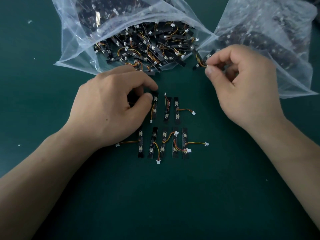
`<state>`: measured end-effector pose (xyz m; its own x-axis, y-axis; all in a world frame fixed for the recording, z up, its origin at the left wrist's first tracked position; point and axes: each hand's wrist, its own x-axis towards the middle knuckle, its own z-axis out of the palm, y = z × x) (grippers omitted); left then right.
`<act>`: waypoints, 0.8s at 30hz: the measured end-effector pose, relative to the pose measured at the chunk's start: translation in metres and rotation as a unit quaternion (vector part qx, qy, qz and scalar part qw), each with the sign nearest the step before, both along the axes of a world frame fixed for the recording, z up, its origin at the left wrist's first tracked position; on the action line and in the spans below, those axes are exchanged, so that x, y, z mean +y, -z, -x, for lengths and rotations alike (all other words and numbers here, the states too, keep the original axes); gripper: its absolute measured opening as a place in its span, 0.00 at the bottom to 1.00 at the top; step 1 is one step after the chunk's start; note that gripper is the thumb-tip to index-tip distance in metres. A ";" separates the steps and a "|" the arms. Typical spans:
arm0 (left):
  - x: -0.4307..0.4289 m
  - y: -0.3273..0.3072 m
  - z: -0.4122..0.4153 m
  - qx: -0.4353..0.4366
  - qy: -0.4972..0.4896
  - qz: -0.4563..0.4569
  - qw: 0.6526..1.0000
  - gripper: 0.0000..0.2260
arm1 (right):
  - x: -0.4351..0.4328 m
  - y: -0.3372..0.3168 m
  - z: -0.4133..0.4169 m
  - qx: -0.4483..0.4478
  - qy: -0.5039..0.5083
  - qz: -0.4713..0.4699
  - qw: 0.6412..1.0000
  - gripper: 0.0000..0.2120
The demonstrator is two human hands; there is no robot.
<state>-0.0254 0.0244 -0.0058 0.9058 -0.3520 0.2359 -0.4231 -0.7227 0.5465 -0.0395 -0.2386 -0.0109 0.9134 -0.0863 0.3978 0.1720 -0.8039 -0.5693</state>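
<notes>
As my left hand (pixel 110 104) pinches a strip (pixel 154 108) at the far row's left end, my right hand (pixel 242 84) pinches a loose board (pixel 196 57) by its wire beside the bag (pixel 78 49); next, I should lay it parallel.

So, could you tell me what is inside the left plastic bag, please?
The plastic bag holds a heap of black circuit strips with coloured wires and white connectors. Farther back the cloudy plastic blurs them, so their number is hidden.
</notes>
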 end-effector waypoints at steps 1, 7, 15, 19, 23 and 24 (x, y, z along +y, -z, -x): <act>0.000 0.000 0.000 0.000 0.000 -0.001 1.000 0.10 | 0.000 0.000 0.000 -0.003 0.000 -0.010 1.000 0.06; 0.000 0.000 0.001 -0.002 0.000 0.000 1.000 0.10 | 0.000 -0.004 -0.002 -0.067 0.006 -0.099 0.993 0.07; 0.000 -0.001 0.001 0.000 0.003 -0.002 1.000 0.10 | -0.003 -0.003 -0.001 -0.090 -0.033 -0.120 0.988 0.08; 0.000 -0.002 0.001 0.000 0.002 -0.003 1.000 0.10 | -0.002 -0.002 0.002 -0.040 -0.106 -0.143 0.983 0.09; -0.001 -0.002 0.002 0.002 0.003 -0.005 1.000 0.10 | 0.000 0.000 0.004 0.038 -0.141 -0.079 0.986 0.10; -0.001 -0.002 0.002 0.003 0.003 -0.005 1.000 0.10 | 0.001 0.000 0.005 0.045 -0.144 -0.065 0.986 0.10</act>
